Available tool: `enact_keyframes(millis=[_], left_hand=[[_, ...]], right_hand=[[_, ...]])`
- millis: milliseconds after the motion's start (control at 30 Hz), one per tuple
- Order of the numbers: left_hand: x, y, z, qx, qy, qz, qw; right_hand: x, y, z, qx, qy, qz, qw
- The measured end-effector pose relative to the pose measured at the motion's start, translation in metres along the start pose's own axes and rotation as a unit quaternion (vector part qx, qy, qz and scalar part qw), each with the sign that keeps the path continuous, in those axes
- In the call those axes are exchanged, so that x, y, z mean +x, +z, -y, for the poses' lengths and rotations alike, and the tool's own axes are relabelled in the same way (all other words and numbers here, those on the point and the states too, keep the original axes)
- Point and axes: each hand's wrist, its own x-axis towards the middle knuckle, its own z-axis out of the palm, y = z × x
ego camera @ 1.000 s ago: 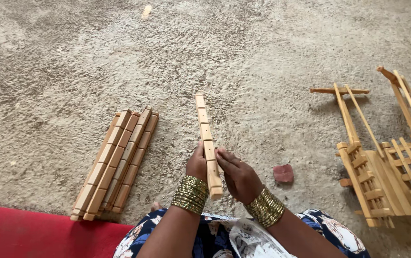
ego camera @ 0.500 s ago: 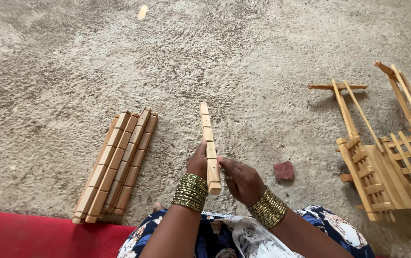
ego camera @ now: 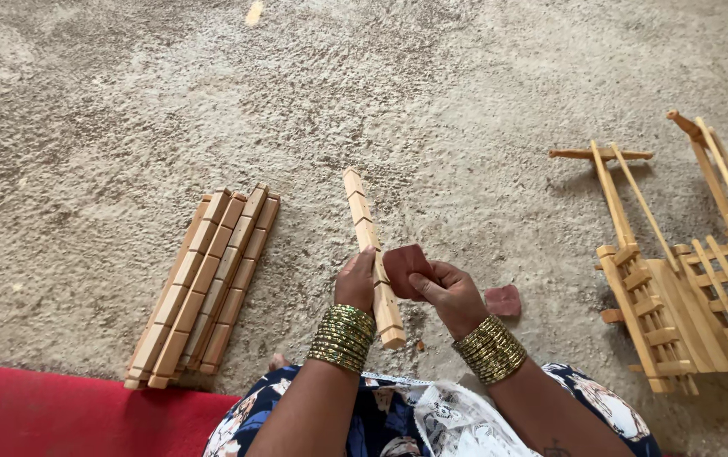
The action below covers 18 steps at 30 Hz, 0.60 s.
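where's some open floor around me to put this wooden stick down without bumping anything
Bare floor lies between the pile of wooden slats on the left and the notched stick in your left hand. The wide stretch beyond the stick's tip is bare too. To the right it is crowded: a small reddish piece lies near your right hand, then the wooden frames.

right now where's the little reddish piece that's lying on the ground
In the head view, the small reddish piece lies on the sandy ground just right of the right hand, between it and the wooden frames.
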Motion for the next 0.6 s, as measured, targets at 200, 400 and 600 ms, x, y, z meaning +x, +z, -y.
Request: enact_keyframes(millis=[200, 400, 600], left_hand=[[-0.01, 0.006, -0.011, 0.077, -0.015, -0.026, 0.997], [-0.015, 0.009, -0.012, 0.124, -0.032, -0.011, 0.992], [-0.011, 0.004, -0.007, 0.213, 0.008, 0.054, 0.976]], right_hand=[[-0.01, 0.003, 0.011, -0.127, -0.092, -0.029, 0.987], [-0.019, 0.017, 0.008, -0.265, -0.355, -0.016, 0.897], [-0.009, 0.024, 0.007, -0.387, -0.481, 0.028, 0.786]])
